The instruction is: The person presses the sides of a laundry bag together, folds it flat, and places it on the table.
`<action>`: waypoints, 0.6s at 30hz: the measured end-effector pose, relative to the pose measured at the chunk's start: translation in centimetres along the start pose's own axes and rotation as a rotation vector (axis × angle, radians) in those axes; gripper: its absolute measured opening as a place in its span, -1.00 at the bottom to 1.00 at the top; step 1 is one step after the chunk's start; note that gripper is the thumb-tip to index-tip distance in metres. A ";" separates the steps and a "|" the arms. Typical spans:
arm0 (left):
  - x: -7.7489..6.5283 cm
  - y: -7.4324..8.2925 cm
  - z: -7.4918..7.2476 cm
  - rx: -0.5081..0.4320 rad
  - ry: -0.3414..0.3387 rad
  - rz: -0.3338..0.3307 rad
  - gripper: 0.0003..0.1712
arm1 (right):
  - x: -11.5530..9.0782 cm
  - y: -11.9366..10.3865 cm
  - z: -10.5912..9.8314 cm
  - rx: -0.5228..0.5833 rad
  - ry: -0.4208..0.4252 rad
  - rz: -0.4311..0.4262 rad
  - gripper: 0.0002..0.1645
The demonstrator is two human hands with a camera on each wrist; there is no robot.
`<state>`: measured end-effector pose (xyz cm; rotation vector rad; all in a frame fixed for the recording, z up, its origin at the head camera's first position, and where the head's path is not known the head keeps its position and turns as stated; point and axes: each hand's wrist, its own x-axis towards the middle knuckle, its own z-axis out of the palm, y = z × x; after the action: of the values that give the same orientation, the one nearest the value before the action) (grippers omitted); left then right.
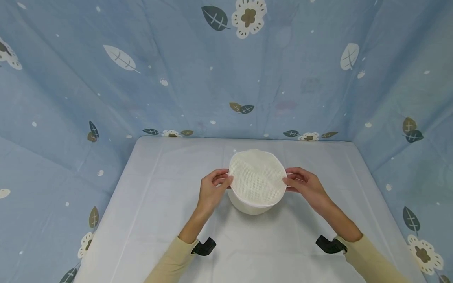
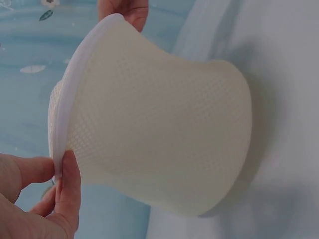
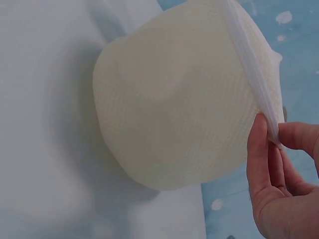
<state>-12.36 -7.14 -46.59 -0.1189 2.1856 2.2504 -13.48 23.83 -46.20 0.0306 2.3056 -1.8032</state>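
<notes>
Holding a cream mesh bag (image 1: pixel 258 179) over the middle of the white table (image 1: pixel 159 204), nearer its far edge, with left hand (image 1: pixel 211 190) at the left side and right hand (image 1: pixel 310 186) at the right; pinching the rim on both sides between thumb and fingers; seen from the head, facing up with a round, slightly wavy mesh top, and hiding most of the side wall below; from the left wrist, showing that wall at length instead, narrowing at the waist and flaring toward the bottom end, close to the table beside a soft shadow, though hard to tell whether fully resting there; also from the left wrist, revealing the smooth white band (image 2: pixel 65 94) along the rim, caught in left thumb and fingers, with just part of right hand visible across the top; from the right wrist, looking at a rounder, bulging body, with the same band gripped in right thumb and fingers; in the head view alone, adding beige sleeves (image 1: pixel 173 259) and black wrist devices (image 1: pixel 204 247); behind and along both sides, draped with blue curtain (image 1: pixel 191 78), leaf-and-flower printed, only in scraps from the wrists
</notes>
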 end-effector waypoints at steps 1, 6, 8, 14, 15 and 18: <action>-0.1 0.0 0.0 -0.002 -0.003 0.002 -0.66 | -0.1 0.1 0.0 0.007 0.002 -0.001 -0.42; -0.3 -0.2 0.0 -0.012 -0.012 0.007 -0.66 | -0.2 0.3 0.1 0.030 0.001 -0.008 -0.43; -0.3 -0.3 0.0 -0.016 -0.015 0.005 -0.66 | -0.3 0.3 0.2 0.029 0.000 -0.008 -0.43; -0.2 -0.7 -0.1 -0.014 -0.018 0.002 -0.66 | -0.3 0.7 0.3 0.029 -0.003 0.008 -0.41; -0.2 -0.7 -0.1 -0.009 -0.016 -0.002 -0.66 | -0.3 0.8 0.3 0.031 -0.005 0.013 -0.40; -0.2 -0.8 -0.2 0.001 -0.014 -0.006 -0.66 | -0.3 1.1 0.4 0.035 -0.011 0.020 -0.40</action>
<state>-12.06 -7.27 -47.42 -0.1085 2.1766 2.2397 -12.95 23.77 -47.31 0.0491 2.2584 -1.8288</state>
